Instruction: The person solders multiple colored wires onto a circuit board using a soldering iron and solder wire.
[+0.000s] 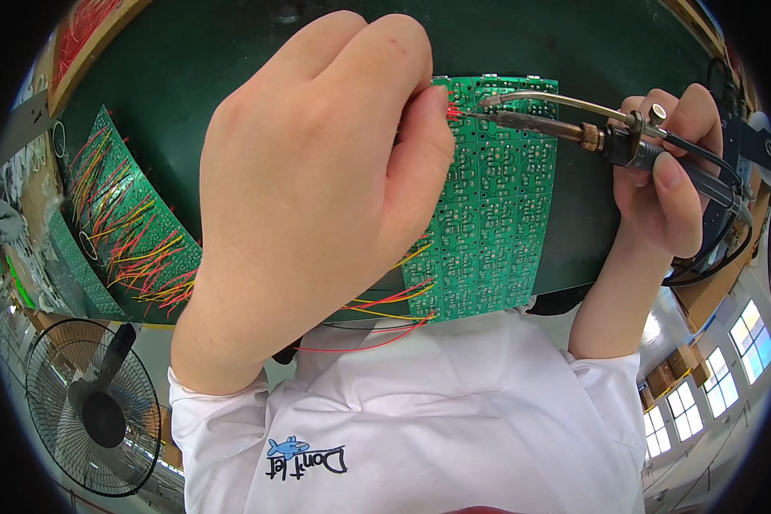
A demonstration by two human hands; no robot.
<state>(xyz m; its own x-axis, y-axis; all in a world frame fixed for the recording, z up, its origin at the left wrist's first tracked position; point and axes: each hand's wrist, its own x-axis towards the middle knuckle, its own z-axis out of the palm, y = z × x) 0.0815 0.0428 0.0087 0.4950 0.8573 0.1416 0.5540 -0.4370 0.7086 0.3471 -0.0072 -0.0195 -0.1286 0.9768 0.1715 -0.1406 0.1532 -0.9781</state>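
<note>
A green circuit board panel point(497, 223) with rows of repeated small circuits lies before me. My left hand point(317, 163), fingers pinched closed, holds a red wire point(455, 112) at the panel's upper left part. The hand covers much of the panel's left side. From the right, my right hand point(672, 167) grips a soldering iron point(557, 127) with a curved metal feed tube point(565, 100) along it. Its tip is at the red wire's end, close over the board; whether they touch I cannot tell. Red and yellow wires point(394, 298) stick out from the panel's lower left edge.
Another green panel point(133, 201), bristling with red and yellow wires, lies at the left on the dark green tabletop point(591, 51). A wood-edged tray point(103, 43) holds red wires at the far left. Black cables point(732, 236) run at the right. A fan point(103, 420) stands lower left.
</note>
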